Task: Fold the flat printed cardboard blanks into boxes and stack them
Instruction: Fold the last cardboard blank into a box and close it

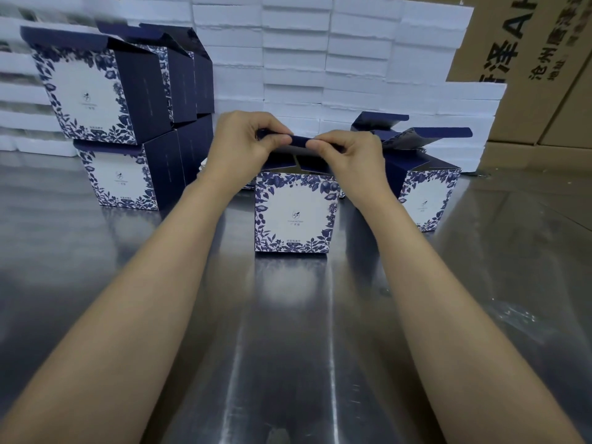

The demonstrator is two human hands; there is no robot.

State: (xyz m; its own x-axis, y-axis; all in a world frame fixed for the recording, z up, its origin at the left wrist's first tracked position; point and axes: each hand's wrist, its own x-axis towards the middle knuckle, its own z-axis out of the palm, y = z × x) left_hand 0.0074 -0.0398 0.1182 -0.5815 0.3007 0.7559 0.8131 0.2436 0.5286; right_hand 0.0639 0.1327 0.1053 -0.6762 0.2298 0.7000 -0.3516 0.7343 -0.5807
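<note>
Where the hands meet: flap (pixel 299 143) of the box (pixel 293 216), pinched along its top fold by both thumbs and curled fingers.
Left hand (pixel 243 145): grasps the flap's left end.
Right hand (pixel 349 158): grasps the flap's right end, thumbs near each other.
Box: upright on the worktop (pixel 288 331), toward the middle of its far edge, floral face toward the person, top not closed.
Stack (pixel 105 123): folded boxes two high, near the far left corner, top flaps up.
Open box (pixel 423 193): just right of the held one, flaps raised.
Foam slabs (pixel 294 59): white, piled along the far edge.
Cartons (pixel 528 59): brown, beyond the far right corner.
</note>
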